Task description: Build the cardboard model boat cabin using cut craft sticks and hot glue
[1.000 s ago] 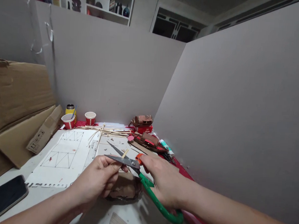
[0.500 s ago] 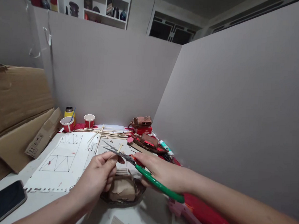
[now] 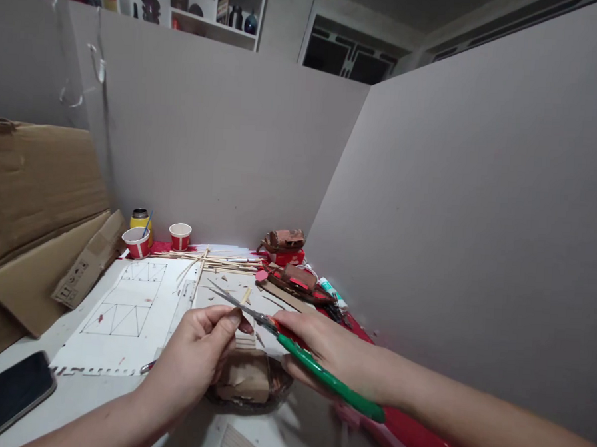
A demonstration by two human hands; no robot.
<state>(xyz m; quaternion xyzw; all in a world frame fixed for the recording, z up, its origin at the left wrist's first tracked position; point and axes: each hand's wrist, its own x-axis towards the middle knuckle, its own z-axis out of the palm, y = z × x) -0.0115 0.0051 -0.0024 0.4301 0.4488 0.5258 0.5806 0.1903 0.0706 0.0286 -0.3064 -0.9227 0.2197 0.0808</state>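
My left hand (image 3: pixel 209 342) pinches a short pale wooden strip (image 3: pixel 245 295) between thumb and fingertips, low in the middle of the view. The strip's end sticks up past the fingers. My right hand (image 3: pixel 322 341) is wrapped round green-handled scissors (image 3: pixel 325 378), whose blades point to the upper left. Those blades cross the strip right beside my left fingertips and look slightly apart. Beneath both hands sits a brown boat-shaped model (image 3: pixel 245 381), partly hidden by my left hand. A small piece of ridged wood (image 3: pixel 240 444) lies nearer to me.
Left of my hands lie a truss drawing (image 3: pixel 118 314) and a phone (image 3: pixel 9 395). Cardboard (image 3: pixel 40 196) leans at the far left. Behind are wooden sticks (image 3: pixel 216 262), two paper cups (image 3: pixel 180 236) (image 3: pixel 137 243) and a brown model boat (image 3: pixel 300 283).
The view has shifted slightly. The scissors' handles look closer together, and the blades have narrowed around the strip. Both hands keep their holds.
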